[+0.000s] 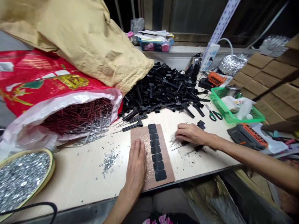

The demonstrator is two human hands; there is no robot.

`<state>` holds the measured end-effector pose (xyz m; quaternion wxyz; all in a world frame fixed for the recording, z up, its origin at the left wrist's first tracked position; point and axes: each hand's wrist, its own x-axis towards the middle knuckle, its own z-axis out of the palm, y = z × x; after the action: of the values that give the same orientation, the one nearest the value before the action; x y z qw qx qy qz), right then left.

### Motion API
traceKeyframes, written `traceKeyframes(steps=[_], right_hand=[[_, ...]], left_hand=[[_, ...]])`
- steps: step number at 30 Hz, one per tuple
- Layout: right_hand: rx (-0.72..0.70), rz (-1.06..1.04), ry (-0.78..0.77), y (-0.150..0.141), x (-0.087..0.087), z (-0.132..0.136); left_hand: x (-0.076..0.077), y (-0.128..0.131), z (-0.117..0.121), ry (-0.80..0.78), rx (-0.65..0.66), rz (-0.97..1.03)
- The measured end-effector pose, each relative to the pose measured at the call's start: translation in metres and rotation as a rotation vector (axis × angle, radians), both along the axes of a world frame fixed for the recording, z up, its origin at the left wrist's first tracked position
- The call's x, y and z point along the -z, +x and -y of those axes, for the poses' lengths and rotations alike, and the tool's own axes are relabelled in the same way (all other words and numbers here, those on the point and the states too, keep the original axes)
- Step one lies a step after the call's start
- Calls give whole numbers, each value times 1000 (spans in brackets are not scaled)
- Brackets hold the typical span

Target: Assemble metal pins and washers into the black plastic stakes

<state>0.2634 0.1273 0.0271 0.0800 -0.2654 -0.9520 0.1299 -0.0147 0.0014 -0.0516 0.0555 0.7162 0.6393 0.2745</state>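
My left hand point(136, 163) lies flat, fingers straight and side by side, on the left part of a brown board point(168, 169). Along the board runs a column of black rounded square pieces point(157, 157), and pale specks are scattered near my fingertips. To the right of the board, my right hand point(190, 133) is bent down over the table with its fingers closed together. Black plastic parts with thin metal rods point(191, 151) lie beneath and beside it; what its fingertips grip, if anything, is hidden. A small heap of metal washers point(110, 160) sits left of my left hand.
A large pile of black plastic parts point(163, 87) covers the back. At left, a red bag point(58, 77) spills nails, beside a bowl of washers point(23, 177). At right are scissors point(213, 114), a green basket point(224, 116), a battery pack point(247, 137) and stacked cartons point(268, 77).
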Motion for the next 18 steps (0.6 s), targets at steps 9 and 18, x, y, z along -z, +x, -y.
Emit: traceKeyframes(steps=[9,18], right_hand=[[-58,-72,203,-134,-9,-20],[-6,112,101,-253,27,-46]], left_hand=[[-36,-7,14,165,-36,43],[-48,-126,22,35,-388,-207]])
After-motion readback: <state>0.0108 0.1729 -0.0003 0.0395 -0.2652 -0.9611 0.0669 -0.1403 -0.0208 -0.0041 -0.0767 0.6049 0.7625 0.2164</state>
